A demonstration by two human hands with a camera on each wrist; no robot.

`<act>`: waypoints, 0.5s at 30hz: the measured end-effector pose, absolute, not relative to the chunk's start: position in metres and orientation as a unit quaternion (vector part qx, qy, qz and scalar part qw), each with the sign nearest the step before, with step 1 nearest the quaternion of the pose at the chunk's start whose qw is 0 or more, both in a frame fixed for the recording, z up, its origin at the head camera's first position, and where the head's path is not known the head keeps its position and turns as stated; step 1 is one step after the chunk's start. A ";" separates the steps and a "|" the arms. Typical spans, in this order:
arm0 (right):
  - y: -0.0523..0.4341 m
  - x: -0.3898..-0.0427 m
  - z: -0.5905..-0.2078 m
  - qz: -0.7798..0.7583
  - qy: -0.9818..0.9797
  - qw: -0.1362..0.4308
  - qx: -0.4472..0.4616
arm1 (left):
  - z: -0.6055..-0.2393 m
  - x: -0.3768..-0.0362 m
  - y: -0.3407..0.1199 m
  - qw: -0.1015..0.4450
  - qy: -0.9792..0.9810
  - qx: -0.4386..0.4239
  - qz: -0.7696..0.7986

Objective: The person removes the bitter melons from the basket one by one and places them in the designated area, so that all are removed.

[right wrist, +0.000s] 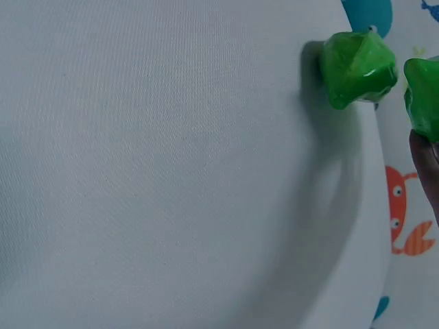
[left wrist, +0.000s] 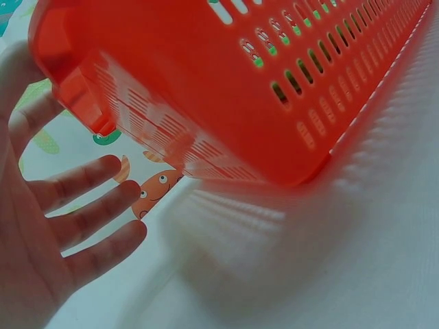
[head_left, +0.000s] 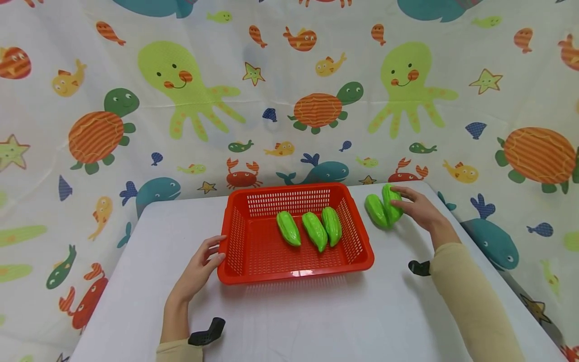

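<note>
Up top, from my head camera, I see a red basket [head_left: 296, 266] sitting on the white table [head_left: 316, 322], with three green gourds [head_left: 315, 230] lying side by side inside it, toward its right half. My left hand [head_left: 199, 269] rests at the basket's left near corner, fingers loosely spread and straight, thumb tip touching the rim; it grips nothing. My right hand [head_left: 418, 208] reaches to the far right part of the table, where two more gourds lie just right of the basket and touching each other. My fingers curl over the right gourd [head_left: 391, 202], which stands tilted up against the left gourd [head_left: 376, 211]. Behind the table hangs a sea-creature cloth [head_left: 289, 90].

Next, my left wrist view shows the basket's perforated wall [left wrist: 226, 89] close up and a little blurred, with bits of green showing through the holes. My palm and fingers [left wrist: 89, 219] lie open beside the corner, the three lower fingers clear of the plastic. How my thumb meets the rim, I cannot tell from this angle.

Lastly, my right wrist view looks across bare table [right wrist: 171, 164] to the far edge. One gourd [right wrist: 358, 68] lies end-on near that edge, and the other one [right wrist: 424, 99] is cut by the frame's right side, with a dark fingertip [right wrist: 425, 164] pressed beneath it.
</note>
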State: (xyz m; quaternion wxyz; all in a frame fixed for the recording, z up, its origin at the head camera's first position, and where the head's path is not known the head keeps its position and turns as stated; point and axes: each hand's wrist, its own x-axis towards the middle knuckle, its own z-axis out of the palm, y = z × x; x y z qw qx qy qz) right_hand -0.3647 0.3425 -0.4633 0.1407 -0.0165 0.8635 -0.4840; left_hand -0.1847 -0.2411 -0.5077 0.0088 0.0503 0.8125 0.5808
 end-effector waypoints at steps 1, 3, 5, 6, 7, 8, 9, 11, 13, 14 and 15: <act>0.344 -0.365 -0.464 -0.485 0.863 0.143 -0.016 | -0.508 -0.185 -0.241 0.008 0.813 0.050 0.580; 0.346 -0.366 -0.466 -0.485 0.862 0.147 -0.012 | -0.508 -0.185 -0.241 0.008 0.814 0.051 0.579; 0.347 -0.367 -0.467 -0.490 0.859 0.151 -0.010 | -0.507 -0.185 -0.241 0.007 0.814 0.051 0.578; 0.347 -0.367 -0.468 -0.488 0.859 0.154 -0.009 | -0.507 -0.185 -0.241 0.006 0.815 0.051 0.578; 0.348 -0.368 -0.469 -0.488 0.859 0.157 -0.005 | -0.507 -0.185 -0.241 0.005 0.814 0.051 0.578; 0.348 -0.368 -0.470 -0.489 0.857 0.161 -0.002 | -0.507 -0.185 -0.241 0.005 0.815 0.051 0.578; 0.349 -0.368 -0.472 -0.488 0.857 0.164 0.001 | -0.507 -0.185 -0.241 0.005 0.814 0.051 0.578; 0.351 -0.369 -0.477 -0.489 0.855 0.171 0.008 | -0.507 -0.185 -0.241 0.005 0.813 0.053 0.580; 0.354 -0.370 -0.482 -0.490 0.854 0.177 0.015 | -0.507 -0.184 -0.241 0.005 0.812 0.053 0.581; 0.355 -0.370 -0.484 -0.491 0.852 0.179 0.017 | -0.507 -0.184 -0.241 0.005 0.812 0.054 0.582; 0.356 -0.370 -0.487 -0.491 0.852 0.181 0.020 | -0.507 -0.185 -0.241 0.005 0.812 0.055 0.582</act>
